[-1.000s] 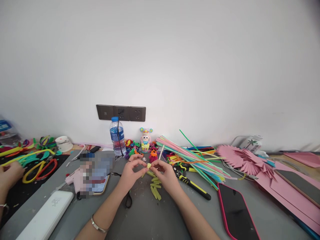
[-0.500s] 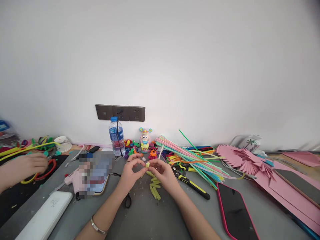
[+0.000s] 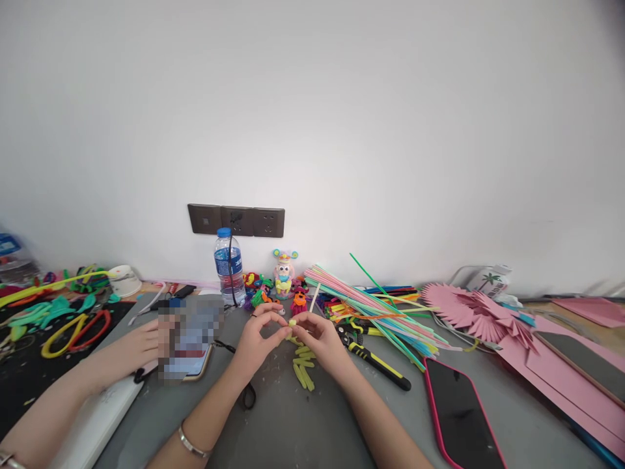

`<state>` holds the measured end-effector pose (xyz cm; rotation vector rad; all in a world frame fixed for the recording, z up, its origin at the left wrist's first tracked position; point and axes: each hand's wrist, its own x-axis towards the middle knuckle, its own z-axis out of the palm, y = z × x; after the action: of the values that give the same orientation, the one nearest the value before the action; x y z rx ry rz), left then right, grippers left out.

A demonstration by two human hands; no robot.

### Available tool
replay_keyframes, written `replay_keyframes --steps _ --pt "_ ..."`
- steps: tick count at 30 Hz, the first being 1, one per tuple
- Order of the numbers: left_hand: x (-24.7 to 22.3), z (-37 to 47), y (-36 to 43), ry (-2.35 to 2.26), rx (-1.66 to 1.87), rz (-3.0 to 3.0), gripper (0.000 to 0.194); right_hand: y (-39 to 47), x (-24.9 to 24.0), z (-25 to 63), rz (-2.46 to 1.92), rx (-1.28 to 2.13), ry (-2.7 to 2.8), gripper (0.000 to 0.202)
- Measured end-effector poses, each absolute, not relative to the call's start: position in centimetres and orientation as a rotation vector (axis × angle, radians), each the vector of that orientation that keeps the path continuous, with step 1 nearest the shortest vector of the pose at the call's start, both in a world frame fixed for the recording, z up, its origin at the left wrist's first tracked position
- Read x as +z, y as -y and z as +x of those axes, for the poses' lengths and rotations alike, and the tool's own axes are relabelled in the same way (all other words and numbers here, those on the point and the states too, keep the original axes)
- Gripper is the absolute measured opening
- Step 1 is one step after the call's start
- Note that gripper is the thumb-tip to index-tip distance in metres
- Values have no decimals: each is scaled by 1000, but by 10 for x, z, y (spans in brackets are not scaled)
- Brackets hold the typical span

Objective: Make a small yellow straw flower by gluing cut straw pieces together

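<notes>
We see the small yellow piece [image 3: 292,322] in front of us, above the grey table [image 3: 273,433], where the fingertips of both hands meet. The left hand [image 3: 261,335] has thumb and forefinger bent into a ring, with their tips at this piece; the right hand [image 3: 316,337] pinches it from the other side, its fingers also curled. The fingertips cover part of the piece, so we cannot tell its full form. In our judgement, the step in hand is a fine working of this piece by the fingers. The next move, we think, calls for light and even pressure, with both hands near each other, because so small a piece could easily slip or be crushed. Just below the hands lie several yellow-green strips [image 3: 303,370], and the toy figure [image 3: 284,273] stands behind, near the bottle [image 3: 228,267].
</notes>
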<state>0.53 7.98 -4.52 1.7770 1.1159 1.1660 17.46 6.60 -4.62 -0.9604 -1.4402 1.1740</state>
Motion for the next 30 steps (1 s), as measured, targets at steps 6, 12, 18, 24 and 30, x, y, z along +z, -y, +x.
replay_keyframes --steps 6,12,18,24,30 --pt "-47 5 -83 -1016 1229 1640 22 -66 -44 175 -949 1207 1399 34" --pt "-48 5 -84 -958 1323 1366 22 -71 -45 178 -963 1254 1236 41" --pt "-43 7 -80 -967 1268 1164 27 -72 -46 181 -954 1267 1156 37" --pt "-37 9 -80 -803 1345 864 33 -75 -48 183 -960 1248 1129 39" --pt "-34 7 -80 -732 1359 820 47 -75 -48 183 -973 1222 1142 40"
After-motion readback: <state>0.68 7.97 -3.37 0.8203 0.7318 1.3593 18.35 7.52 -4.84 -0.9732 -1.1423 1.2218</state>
